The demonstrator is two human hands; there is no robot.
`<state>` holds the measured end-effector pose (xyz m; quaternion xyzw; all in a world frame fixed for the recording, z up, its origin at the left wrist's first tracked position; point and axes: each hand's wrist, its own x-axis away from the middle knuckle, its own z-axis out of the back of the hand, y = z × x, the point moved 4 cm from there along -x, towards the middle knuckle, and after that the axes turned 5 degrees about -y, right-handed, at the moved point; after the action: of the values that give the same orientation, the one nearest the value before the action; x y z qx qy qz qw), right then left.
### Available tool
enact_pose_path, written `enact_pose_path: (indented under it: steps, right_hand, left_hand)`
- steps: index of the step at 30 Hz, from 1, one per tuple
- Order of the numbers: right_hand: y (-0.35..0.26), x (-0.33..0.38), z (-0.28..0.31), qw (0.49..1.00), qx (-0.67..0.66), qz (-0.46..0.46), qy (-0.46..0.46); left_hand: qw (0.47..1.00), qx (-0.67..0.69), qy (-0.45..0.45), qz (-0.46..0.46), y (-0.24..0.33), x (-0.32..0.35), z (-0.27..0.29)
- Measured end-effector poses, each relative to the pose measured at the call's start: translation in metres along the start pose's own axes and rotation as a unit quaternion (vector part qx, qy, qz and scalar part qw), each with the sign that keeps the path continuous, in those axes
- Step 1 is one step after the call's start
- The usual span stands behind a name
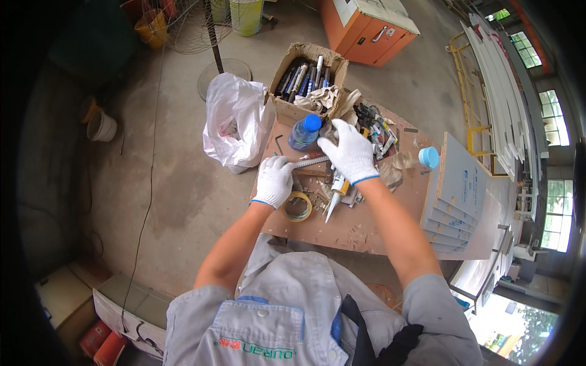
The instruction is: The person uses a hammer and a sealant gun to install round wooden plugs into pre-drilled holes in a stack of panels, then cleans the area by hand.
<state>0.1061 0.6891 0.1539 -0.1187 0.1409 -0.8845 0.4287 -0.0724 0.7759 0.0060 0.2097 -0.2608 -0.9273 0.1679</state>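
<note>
Two gloved hands at work over a low wooden board [342,235], seen from above. At far left, a white bucket [101,127] on the concrete floor, then a white plastic bag [235,119] just beside the board's left edge. Next, the left hand [273,181], fingers curled together around the near end of a threaded metal rod [310,162]. Just below this hand, a roll of yellow tape [297,206], lying flat. Long axis of the rod running left to right, slightly rising toward the right, between both hands. Above the rod, a clear bottle with blue cap [304,133], and behind it a cardboard box [305,79] full of sealant tubes and rags. Further right, the right hand [350,152], palm down, fingers spread a little and resting over the rod's far end; whether actually clamped on it, hard to tell, probably only touching. Below this hand, a sealant cartridge [336,194], nozzle pointing toward the body. Left hand nearer to the rod's free end. At far right, a blue-capped jar [421,158] and a stack of pale panels [455,201].
</note>
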Motion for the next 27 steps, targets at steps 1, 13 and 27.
enact_pose_path:
  steps: [1, 13, 27]
  right_hand:
    - [0.016, 0.009, -0.015, 0.997, 0.043, 0.015, 0.055]
    - [0.076, 0.088, -0.09, 0.974, 0.175, 0.143, 0.013]
    - [0.023, 0.083, -0.139, 0.567, -0.795, -0.18, -0.117]
  left_hand:
    - [1.0, 0.013, 0.019, 0.006, -0.002, -0.001, 0.002]
    - [0.998, -0.015, -0.069, -0.003, 0.001, -0.015, -0.003]
    - [0.981, -0.145, -0.121, 0.05, 0.059, 0.027, 0.067]
